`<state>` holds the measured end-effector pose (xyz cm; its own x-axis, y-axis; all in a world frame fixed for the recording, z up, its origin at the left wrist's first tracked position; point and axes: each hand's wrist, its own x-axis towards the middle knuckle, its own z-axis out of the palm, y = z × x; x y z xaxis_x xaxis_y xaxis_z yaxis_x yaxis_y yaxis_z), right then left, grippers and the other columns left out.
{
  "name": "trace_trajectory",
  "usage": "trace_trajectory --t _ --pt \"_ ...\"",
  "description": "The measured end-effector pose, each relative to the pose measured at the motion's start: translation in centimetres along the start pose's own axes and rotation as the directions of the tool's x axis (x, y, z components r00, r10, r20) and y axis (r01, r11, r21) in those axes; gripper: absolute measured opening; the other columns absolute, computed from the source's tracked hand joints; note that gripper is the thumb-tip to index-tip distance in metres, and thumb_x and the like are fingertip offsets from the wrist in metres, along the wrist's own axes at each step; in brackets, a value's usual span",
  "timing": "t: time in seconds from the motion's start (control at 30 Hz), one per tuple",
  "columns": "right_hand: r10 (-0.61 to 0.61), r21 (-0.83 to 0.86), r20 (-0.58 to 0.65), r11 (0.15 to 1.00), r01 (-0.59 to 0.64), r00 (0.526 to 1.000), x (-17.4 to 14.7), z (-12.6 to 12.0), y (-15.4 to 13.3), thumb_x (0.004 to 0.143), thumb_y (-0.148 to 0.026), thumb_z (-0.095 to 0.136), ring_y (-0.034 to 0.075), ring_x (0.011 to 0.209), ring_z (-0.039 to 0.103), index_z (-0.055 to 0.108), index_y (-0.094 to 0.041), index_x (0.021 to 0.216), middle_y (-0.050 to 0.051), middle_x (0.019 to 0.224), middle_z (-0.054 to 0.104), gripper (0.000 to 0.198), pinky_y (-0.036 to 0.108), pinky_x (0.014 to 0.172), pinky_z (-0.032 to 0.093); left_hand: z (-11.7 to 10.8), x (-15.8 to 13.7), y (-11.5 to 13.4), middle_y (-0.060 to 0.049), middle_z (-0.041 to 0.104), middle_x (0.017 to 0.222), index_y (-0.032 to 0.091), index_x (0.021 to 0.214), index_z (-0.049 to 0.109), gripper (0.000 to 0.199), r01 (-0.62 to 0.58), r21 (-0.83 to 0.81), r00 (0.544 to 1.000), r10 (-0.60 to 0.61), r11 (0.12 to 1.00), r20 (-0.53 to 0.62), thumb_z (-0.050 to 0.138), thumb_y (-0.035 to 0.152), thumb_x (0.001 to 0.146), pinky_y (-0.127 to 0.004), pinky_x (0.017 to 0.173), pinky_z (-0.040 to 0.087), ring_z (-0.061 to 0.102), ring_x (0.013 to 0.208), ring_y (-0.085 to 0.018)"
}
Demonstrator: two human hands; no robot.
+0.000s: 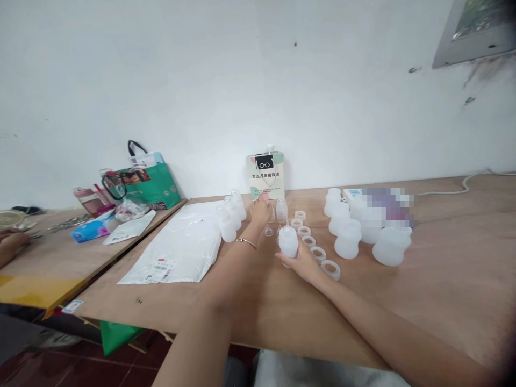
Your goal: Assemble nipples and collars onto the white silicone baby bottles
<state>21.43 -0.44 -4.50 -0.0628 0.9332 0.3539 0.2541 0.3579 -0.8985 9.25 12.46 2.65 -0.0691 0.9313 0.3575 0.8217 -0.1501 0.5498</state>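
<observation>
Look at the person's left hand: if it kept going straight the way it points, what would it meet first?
The left hand points toward the wall; first in line seems the printed pouch standing just beyond it, though depth is hard to judge.

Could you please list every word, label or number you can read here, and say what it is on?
Pouch against the wall: Chinese characters under a glasses logo, too blurred to quote.
White plastic bag: shipping label with barcode, unreadable.
Green bag: print too small.
Box beyond the cups: blurred out.
</observation>
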Motion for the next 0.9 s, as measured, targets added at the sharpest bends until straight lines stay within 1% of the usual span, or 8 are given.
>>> trace_trajectory --t 0.17,0.27,0.37,0.47,0.53,0.63,0.73,0.9 --pt "0.022 -0.013 0.010 1.000 -0.022 1.000 0.1 0.1 0.3 0.063 -0.039 0.067 0.026 0.111 0.050 0.037 -0.017 0.127 0.011 0.121 0.054 0.074 0.044 0.096 0.036 0.7 0.7 -0.6 -0.020 0.061 0.105 0.011 0.099 0.053 0.031 0.067 -0.011 0.997 -0.066 0.998 0.042 0.051 0.035 0.078 -0.043 0.089 0.034 0.054 0.105 -0.031" --pt "0.014 0.003 0.011 1.000 -0.014 1.000 0.1 0.1 0.5 0.064 -0.038 0.067 0.025 0.109 0.051 0.035 -0.019 0.129 0.010 0.120 0.054 0.075 0.043 0.095 0.037 -0.5 -0.1 -0.3 -0.016 0.059 0.110 0.014 0.107 0.048 0.036 0.047 -0.035 0.998 -0.049 0.998 -0.040 0.042 0.040 0.083 -0.040 0.090 0.033 0.051 0.107 -0.027" --pt "0.025 0.018 0.019 1.000 -0.025 1.000 0.1 0.2 0.6 0.064 -0.037 0.067 0.025 0.106 0.053 0.035 -0.018 0.129 0.010 0.117 0.056 0.074 0.043 0.093 0.039 -3.0 -1.9 0.7 -0.010 0.057 0.111 0.019 0.117 0.041 0.038 -0.113 -0.146 0.977 0.083 0.983 -0.194 0.038 0.039 0.085 -0.034 0.088 0.035 0.052 0.103 -0.021" --pt "0.046 0.009 0.005 0.999 -0.046 0.999 0.1 0.2 0.6 0.064 -0.039 0.067 0.026 0.105 0.053 0.035 -0.018 0.129 0.010 0.116 0.056 0.076 0.044 0.092 0.040 -5.5 -4.6 1.9 -0.005 0.060 0.094 0.020 0.112 0.045 0.032 -0.310 -0.304 0.938 0.238 0.901 -0.251 0.038 0.034 0.084 -0.028 0.073 0.039 0.054 0.077 -0.016" --pt "0.027 0.004 -0.002 1.000 -0.027 1.000 0.1 0.2 0.6 0.064 -0.038 0.068 0.026 0.108 0.051 0.034 -0.019 0.129 0.010 0.118 0.054 0.076 0.044 0.094 0.039 -6.7 -6.5 2.5 -0.003 0.059 0.089 0.020 0.105 0.049 0.026 -0.417 -0.340 0.907 0.359 0.843 -0.221 0.037 0.029 0.083 -0.027 0.069 0.039 0.052 0.069 -0.014" --pt "0.004 0.013 0.005 1.000 -0.004 1.000 0.0 0.2 0.5 0.065 -0.036 0.067 0.025 0.111 0.050 0.033 -0.019 0.129 0.010 0.120 0.053 0.074 0.043 0.095 0.037 -7.2 -8.8 3.2 -0.005 0.059 0.088 0.019 0.097 0.053 0.021 -0.591 -0.249 0.805 0.584 0.768 -0.108 0.042 0.024 0.079 -0.028 0.074 0.038 0.052 0.076 -0.016" --pt "-0.020 0.033 -0.005 0.999 0.020 1.000 0.0 0.2 0.3 0.066 -0.036 0.065 0.025 0.116 0.046 0.032 -0.020 0.129 0.010 0.123 0.051 0.073 0.043 0.098 0.036 -6.5 -9.9 3.8 -0.005 0.059 0.081 0.019 0.091 0.055 0.018 -0.656 -0.181 0.741 0.671 0.732 0.029 0.047 0.024 0.075 -0.031 0.076 0.037 0.052 0.077 -0.019" --pt "-0.062 0.084 0.028 0.995 0.060 0.998 -0.1 0.2 0.1 0.068 -0.032 0.063 0.023 0.115 0.048 0.034 -0.020 0.128 0.010 0.125 0.050 0.067 0.041 0.096 0.038 -4.3 -10.6 4.4 -0.002 0.059 0.074 0.019 0.074 0.052 0.020 -0.442 -0.501 0.865 0.502 0.744 -0.019 0.046 0.037 0.081 -0.028 0.069 0.040 0.054 0.071 -0.015"
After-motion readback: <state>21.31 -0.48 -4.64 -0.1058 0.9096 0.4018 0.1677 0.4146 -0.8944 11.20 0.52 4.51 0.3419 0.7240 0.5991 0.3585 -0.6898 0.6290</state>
